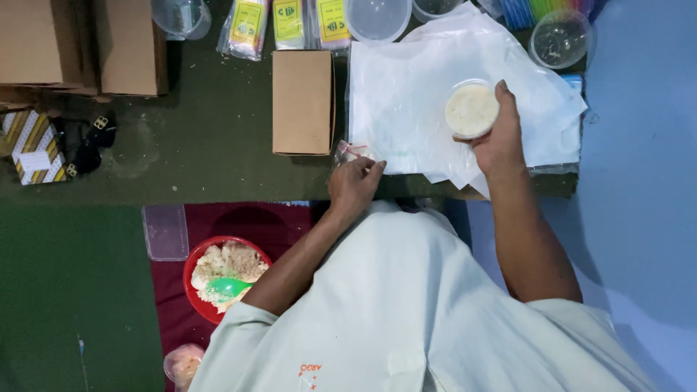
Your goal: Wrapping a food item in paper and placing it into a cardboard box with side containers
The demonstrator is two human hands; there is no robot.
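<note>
My right hand [497,138] grips a small round clear cup [472,109] filled with a pale, creamy food, holding it above a pile of clear plastic bags [414,94]. My left hand [353,183] pinches the near corner of a thin clear plastic bag [350,152] with a red strip, at the pile's lower left edge. Both hands are over the dark green floor mat [210,145], just beyond my pale shirt.
A small brown carton [303,100] lies left of the bags. A red bowl [193,272] of crumbly food with a green spoon [226,289] sits near left. Clear tubs [377,17], yellow-labelled packets [289,20], bigger cartons [131,43] and a lidded cup [559,36] line the far edge.
</note>
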